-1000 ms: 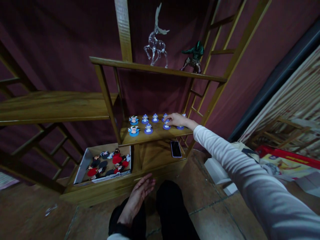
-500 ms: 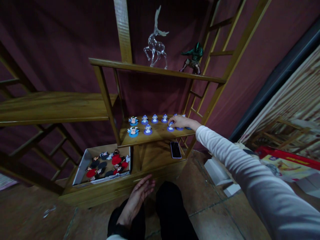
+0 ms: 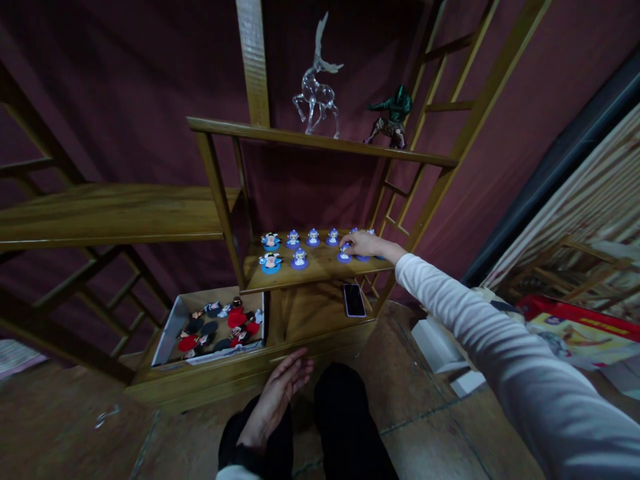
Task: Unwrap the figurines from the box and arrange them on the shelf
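On the middle shelf (image 3: 320, 268), my right hand (image 3: 361, 243) pinches a small purple-and-white figurine (image 3: 344, 253) that stands on a round purple base in the front row. Several like it stand in two rows, among them a front-row figurine (image 3: 299, 259) further left; the ones behind and to the right are partly hidden by my hand. At the left end are two figurines on blue bases, one in front (image 3: 271, 262) and one behind (image 3: 271, 241). My left hand (image 3: 281, 393) rests over my left thigh, fingers stretched out, holding nothing.
A shallow box (image 3: 170, 333) with red and black figurines sits low on the left. A phone (image 3: 355, 300) lies on the lower board. Above stand a clear deer (image 3: 318, 93) and a dark green figure (image 3: 393, 117). White boxes (image 3: 435, 343) lie on the floor at right.
The view has shifted slightly, so the shelf appears a little further right. My right hand stays on the same figurine, and my left hand keeps its pose.
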Demonstrator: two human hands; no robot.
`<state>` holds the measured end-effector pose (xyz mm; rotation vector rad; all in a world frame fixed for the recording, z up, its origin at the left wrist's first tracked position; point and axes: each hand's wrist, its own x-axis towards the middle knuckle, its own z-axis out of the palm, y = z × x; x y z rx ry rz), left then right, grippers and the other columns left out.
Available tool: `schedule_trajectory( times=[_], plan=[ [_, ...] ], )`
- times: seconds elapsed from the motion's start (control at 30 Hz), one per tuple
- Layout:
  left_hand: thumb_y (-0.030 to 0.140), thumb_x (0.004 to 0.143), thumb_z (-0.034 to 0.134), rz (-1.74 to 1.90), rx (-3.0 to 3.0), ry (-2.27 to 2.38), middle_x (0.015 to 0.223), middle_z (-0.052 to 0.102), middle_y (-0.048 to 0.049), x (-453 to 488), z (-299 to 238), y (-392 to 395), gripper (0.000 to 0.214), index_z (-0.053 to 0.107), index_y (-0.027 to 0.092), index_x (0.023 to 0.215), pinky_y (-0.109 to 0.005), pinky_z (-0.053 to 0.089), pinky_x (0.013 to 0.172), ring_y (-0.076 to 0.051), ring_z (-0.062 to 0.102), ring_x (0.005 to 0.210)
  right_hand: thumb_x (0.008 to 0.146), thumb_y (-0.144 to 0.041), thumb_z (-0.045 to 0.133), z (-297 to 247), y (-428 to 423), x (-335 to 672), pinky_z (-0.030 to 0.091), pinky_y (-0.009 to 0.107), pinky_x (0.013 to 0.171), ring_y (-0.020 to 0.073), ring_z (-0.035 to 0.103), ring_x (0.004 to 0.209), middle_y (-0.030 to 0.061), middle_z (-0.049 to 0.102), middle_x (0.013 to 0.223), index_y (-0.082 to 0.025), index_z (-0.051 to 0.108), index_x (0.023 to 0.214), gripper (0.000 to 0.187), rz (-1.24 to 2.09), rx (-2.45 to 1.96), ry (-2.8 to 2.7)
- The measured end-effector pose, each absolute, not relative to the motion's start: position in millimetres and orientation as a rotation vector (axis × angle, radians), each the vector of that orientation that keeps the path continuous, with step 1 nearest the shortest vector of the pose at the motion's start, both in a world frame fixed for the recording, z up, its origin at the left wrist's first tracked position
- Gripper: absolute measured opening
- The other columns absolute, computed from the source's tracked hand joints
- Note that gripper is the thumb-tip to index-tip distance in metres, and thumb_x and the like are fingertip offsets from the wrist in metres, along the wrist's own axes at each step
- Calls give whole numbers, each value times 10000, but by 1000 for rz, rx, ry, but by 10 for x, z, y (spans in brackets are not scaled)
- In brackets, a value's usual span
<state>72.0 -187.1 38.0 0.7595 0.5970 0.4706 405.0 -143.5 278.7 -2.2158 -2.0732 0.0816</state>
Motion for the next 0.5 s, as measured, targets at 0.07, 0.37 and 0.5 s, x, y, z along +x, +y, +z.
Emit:
schedule_trajectory(
  times=[0.07,0.37,0.5],
  plan=[
    [309,726,673,462,754,607,1071,657,-134,721,389,-1868,483,573,183,1182,-340,446,860,-227,619,977,735,-242,610,2786,-1430,4044,392,213,663,160,595,794,38,683,923,-213,650,1047,316,77,-2214,-2082],
    [302,761,639,472,763,581,1095,647,-138,714,341,-1865,456,560,177,1193,-334,442,870,-216,611,993,752,-229,586,2810,-1438,4044,384,211,654,155,587,770,41,681,915,-202,647,1047,303,149,-2191,-2132],
    [306,752,647,483,757,585,1085,650,-139,707,351,-1872,459,569,176,1186,-345,441,874,-221,615,986,751,-215,579,2794,-1427,4041,385,207,657,148,587,759,33,683,902,-205,644,1050,306,156,-2182,-2139]
  ],
)
